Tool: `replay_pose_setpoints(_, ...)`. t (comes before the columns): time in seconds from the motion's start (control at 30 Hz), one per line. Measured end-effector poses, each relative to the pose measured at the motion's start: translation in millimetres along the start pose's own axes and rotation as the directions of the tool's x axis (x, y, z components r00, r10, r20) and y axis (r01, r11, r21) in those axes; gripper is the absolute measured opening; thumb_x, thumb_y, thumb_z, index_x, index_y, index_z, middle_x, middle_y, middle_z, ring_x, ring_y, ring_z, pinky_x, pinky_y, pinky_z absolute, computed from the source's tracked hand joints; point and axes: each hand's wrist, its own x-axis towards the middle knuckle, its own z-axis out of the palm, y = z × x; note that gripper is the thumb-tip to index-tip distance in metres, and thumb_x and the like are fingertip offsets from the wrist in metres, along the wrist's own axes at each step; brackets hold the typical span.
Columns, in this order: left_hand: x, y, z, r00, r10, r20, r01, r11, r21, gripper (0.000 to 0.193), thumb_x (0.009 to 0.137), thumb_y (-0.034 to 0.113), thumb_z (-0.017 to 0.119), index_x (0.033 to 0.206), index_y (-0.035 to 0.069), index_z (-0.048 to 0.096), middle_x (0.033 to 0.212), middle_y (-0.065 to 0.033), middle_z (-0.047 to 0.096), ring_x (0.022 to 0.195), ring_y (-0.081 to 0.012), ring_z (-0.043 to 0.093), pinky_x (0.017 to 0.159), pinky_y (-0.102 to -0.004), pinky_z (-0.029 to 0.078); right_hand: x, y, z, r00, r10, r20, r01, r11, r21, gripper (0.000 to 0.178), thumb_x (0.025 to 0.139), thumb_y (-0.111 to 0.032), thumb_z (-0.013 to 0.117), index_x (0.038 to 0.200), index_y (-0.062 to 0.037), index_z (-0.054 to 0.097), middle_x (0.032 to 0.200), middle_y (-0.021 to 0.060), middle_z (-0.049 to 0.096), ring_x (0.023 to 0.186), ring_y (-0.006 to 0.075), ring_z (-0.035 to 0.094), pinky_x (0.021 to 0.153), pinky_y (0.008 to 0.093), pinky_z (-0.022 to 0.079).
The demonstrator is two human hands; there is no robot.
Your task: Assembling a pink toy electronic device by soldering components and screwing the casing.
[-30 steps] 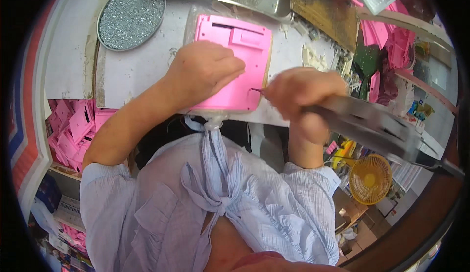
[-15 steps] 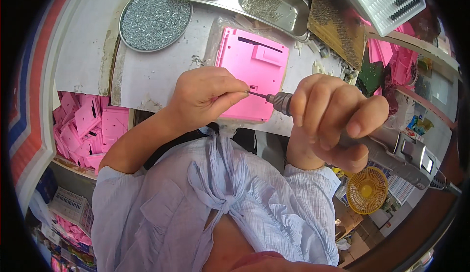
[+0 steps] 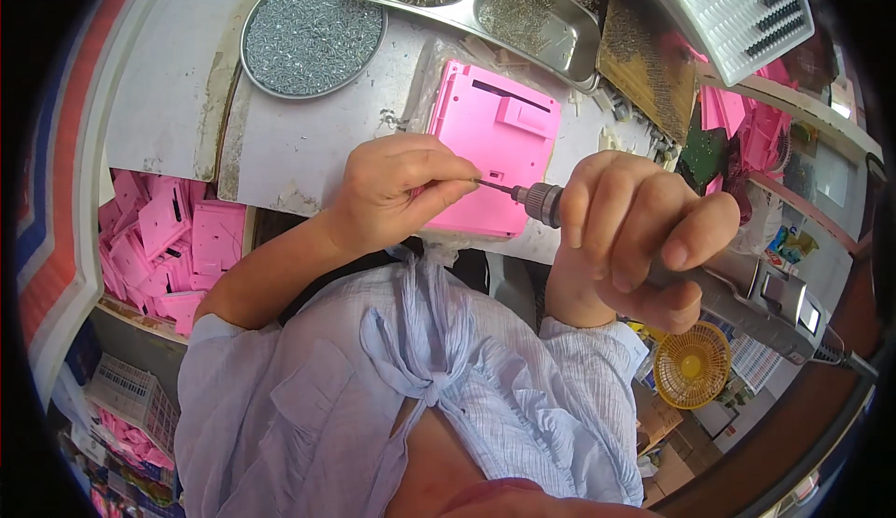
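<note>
My right hand (image 3: pixel 639 229) is wrapped round an electric screwdriver (image 3: pixel 541 204), a grey tool with a knurled metal collar, held level above the bench. Its thin bit points left and ends at the fingertips of my left hand (image 3: pixel 397 187). Thumb and forefinger of that hand are pinched together at the bit's tip; whatever they hold there is too small to make out. Beneath the bit, a pink plastic housing (image 3: pixel 511 159) with a long slot and a raised block rests on clear plastic wrap. The left hand partly covers the housing's near left edge.
A round metal tray (image 3: pixel 245 51) full of small screws stands beyond my left hand. Behind the housing is a divided steel tray (image 3: pixel 586 33) of small metal parts. Pink housings (image 3: pixel 219 238) are heaped at the left. A yellow basket (image 3: pixel 691 367) sits low at the right.
The bench and its trays have shifted slightly right and down in the picture. Both hands keep their grips, with the bit's tip still at the left fingertips.
</note>
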Motion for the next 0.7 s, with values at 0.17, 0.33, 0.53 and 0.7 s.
replay_pose_setpoints(0.17,-0.9,-6.5,1.4,0.988,0.145,-0.051,-0.140,0.987,0.083,0.019,0.080,-0.004,0.077,0.098,0.002,0.074,0.082,-0.0097,0.070,0.068,-0.0237,0.065,0.061,-0.0336,0.050,0.1,1.3,2.2,1.000,0.015,-0.027,-0.014,1.000,0.019,0.024,0.098,-0.035,0.066,0.107,-0.0173,0.053,0.067,-0.0068,0.057,0.054,0.0072,0.053,0.054,0.0246,0.048)
replay_pose_setpoints(0.33,-1.8,0.5,-8.9,0.969,0.246,-0.001,-0.230,0.907,0.353,0.025,0.077,0.001,0.079,0.101,0.004,0.073,0.088,-0.0106,0.072,0.076,-0.0269,0.068,0.065,-0.0362,0.052,5.2,8.3,2.3,0.998,0.051,-0.048,-0.048,0.997,0.058,0.023,0.099,-0.036,0.063,0.108,-0.0174,0.054,0.066,-0.0072,0.056,0.056,0.0072,0.054,0.058,0.0248,0.047)
replay_pose_setpoints(0.53,-0.5,-5.2,-44.4,0.991,0.118,-0.065,-0.094,0.951,0.294,0.025,0.088,-0.002,0.071,0.113,-0.003,0.070,0.099,-0.0138,0.075,0.082,-0.0238,0.072,0.075,-0.0323,0.056,19.6,29.6,-13.6,0.986,-0.074,-0.151,0.063,0.995,-0.079,0.023,0.098,-0.026,0.064,0.108,-0.0102,0.050,0.064,0.0009,0.051,0.054,0.0147,0.049,0.054,0.0334,0.043)
replay_pose_setpoints(0.7,-7.5,1.5,-50.6,0.907,-0.386,-0.169,0.361,0.919,-0.161,0.019,0.099,-0.003,0.060,0.116,-0.008,0.068,0.104,-0.0145,0.075,0.091,-0.0181,0.073,0.083,-0.0281,0.057,41.9,71.7,-25.2,0.980,-0.126,-0.151,0.114,0.990,-0.087,0.020,0.097,-0.014,0.062,0.105,-0.0043,0.047,0.063,0.0072,0.052,0.050,0.0150,0.047,0.051,0.0343,0.045)
